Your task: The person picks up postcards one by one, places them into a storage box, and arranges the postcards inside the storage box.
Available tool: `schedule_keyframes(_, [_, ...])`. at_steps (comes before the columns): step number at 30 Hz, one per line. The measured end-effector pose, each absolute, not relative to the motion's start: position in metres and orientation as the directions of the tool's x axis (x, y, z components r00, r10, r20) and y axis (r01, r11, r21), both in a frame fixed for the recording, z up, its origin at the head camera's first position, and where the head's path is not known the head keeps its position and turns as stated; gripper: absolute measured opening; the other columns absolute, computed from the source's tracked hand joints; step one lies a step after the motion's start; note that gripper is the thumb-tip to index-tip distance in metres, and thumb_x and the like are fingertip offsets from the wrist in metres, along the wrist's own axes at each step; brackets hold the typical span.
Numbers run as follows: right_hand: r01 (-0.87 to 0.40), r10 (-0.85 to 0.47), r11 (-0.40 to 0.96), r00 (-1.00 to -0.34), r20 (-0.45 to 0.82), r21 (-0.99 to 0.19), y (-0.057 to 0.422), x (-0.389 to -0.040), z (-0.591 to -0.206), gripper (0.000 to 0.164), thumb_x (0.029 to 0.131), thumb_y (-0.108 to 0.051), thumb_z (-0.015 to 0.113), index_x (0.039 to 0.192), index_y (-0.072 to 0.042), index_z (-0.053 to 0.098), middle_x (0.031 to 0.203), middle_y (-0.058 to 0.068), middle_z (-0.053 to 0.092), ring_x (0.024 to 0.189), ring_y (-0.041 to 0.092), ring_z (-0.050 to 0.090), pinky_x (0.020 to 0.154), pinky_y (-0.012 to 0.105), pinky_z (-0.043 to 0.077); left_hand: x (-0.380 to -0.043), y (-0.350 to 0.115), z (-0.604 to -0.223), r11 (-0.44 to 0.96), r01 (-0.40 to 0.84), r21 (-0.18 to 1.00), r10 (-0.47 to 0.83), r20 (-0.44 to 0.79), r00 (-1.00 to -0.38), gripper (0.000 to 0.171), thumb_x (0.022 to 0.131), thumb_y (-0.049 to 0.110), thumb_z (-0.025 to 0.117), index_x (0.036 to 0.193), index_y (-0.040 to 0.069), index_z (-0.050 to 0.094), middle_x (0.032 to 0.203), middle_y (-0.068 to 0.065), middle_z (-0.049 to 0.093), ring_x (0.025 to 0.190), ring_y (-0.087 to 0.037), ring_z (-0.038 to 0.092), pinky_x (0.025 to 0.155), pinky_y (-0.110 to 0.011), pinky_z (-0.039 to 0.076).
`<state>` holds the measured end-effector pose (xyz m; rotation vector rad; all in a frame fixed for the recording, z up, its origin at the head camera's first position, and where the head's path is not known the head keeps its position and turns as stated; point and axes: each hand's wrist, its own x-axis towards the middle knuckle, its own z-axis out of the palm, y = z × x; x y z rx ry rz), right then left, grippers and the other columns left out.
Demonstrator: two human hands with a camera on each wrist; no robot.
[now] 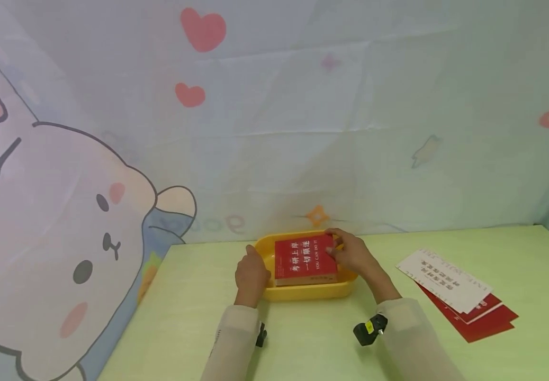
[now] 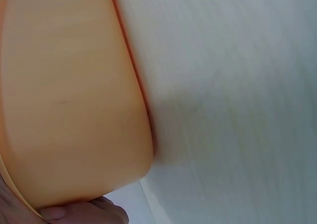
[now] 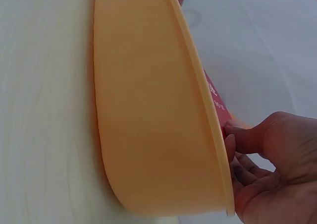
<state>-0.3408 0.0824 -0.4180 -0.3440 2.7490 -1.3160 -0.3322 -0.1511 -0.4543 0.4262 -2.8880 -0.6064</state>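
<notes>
A yellow plastic basin stands on the table near the backdrop. My left hand grips its left end; in the left wrist view the fingertips curl at the basin's end wall. Inside the basin, toward its right side, lies a thick red book with white lettering, its right edge raised near the rim. My right hand pinches that edge between thumb and fingers. Seen from the right wrist, this hand is right at the basin's rim, and the basin wall hides most of the book.
To the right on the light green table lies a fanned pile: a white printed card on top of several red cards. Behind the table hangs a cloth backdrop with hearts and a cartoon animal.
</notes>
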Motion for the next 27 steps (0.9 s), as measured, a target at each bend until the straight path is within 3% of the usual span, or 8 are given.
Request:
schedule_keyframes(9, [-0.219, -0.244, 0.663, -0.967, 0.070, -0.716, 0.070, -0.343, -0.421, 0.045, 0.096, -0.010, 0.061, 0.138, 0.002, 0.050, 0.107, 0.022, 0.063, 0.088, 0.028, 0.062, 0.076, 0.038, 0.057, -0.332, -0.149, -0.455, 0.878, -0.240, 0.414, -0.315, 0.122, -0.941, 0.053, 0.078, 0.010, 0.080, 0.116, -0.002, 0.045, 0.088, -0.021, 0.067, 0.077, -0.037, 0.069, 0.066, -0.045, 0.059])
schedule_keyframes(13, [-0.208, -0.232, 0.677, -0.971, 0.064, -0.706, 0.067, -0.346, -0.425, 0.046, 0.095, -0.010, 0.061, 0.138, 0.002, 0.050, 0.112, 0.022, 0.063, 0.094, 0.030, 0.061, 0.081, 0.042, 0.057, -0.332, -0.149, -0.455, 0.878, -0.237, 0.416, -0.314, 0.128, -0.941, 0.053, 0.079, 0.010, 0.080, 0.117, -0.002, 0.045, 0.085, -0.021, 0.067, 0.074, -0.037, 0.069, 0.064, -0.045, 0.059])
schedule_keyframes(20, [-0.219, -0.203, 0.763, -0.974, 0.096, -0.608, 0.059, -0.349, -0.434, 0.044, 0.094, -0.007, 0.061, 0.135, 0.004, 0.052, 0.131, 0.024, 0.060, 0.113, 0.036, 0.058, 0.101, 0.054, 0.048, -0.332, -0.149, -0.454, 0.873, -0.256, 0.414, -0.325, 0.103, -0.940, 0.052, 0.079, 0.009, 0.079, 0.117, -0.001, 0.044, 0.084, -0.020, 0.066, 0.072, -0.034, 0.068, 0.065, -0.043, 0.059])
schedule_keyframes(27, [-0.209, -0.165, 0.817, -0.978, 0.129, -0.538, 0.053, -0.345, -0.436, 0.042, 0.090, -0.003, 0.063, 0.131, 0.007, 0.055, 0.121, 0.025, 0.064, 0.105, 0.035, 0.061, 0.097, 0.051, 0.050, -0.330, -0.149, -0.451, 0.870, -0.257, 0.421, -0.325, 0.098, -0.941, 0.051, 0.078, 0.007, 0.079, 0.115, -0.001, 0.045, 0.086, -0.020, 0.066, 0.074, -0.035, 0.068, 0.065, -0.044, 0.058])
